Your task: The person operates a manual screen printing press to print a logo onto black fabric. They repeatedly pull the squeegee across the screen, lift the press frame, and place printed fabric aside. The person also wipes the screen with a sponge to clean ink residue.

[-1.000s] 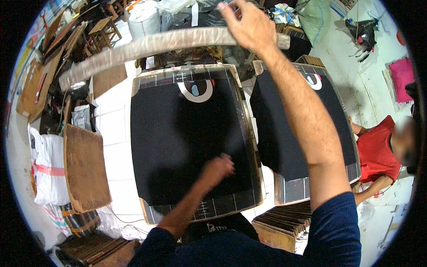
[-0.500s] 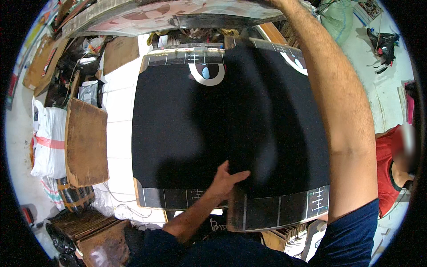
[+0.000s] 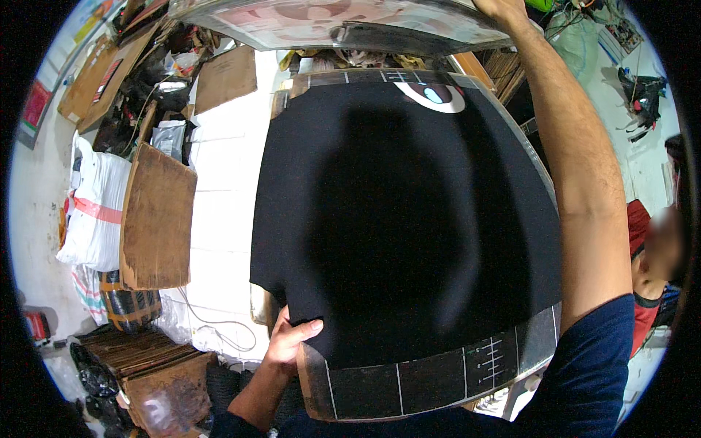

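Black fabric (image 3: 409,219) lies over a board (image 3: 434,390) whose near strip is dark and marked with white lines. A printed eye in white, brown and blue (image 3: 436,96) shows at the fabric's far side. My left hand (image 3: 287,342) is closed on the near left corner of the board, thumb on top, its other fingers mostly hidden. My right arm reaches far forward. At the top edge my right hand (image 3: 504,10) grips the right end of a raised screen printing frame (image 3: 350,25), its fingers partly cut off by the picture's rim.
Left of the board are white tiles (image 3: 226,175), a brown wooden panel (image 3: 157,219) and a white sack (image 3: 98,204). Stacked cardboard (image 3: 161,394) stands at the lower left. A person in a red top (image 3: 639,226) is at the right edge, near a black plastic bag (image 3: 639,98).
My left hand has gone from hovering with spread fingers to gripping the board's near left corner. The right-hand board has shifted left over the other one. One printed eye shows instead of two.
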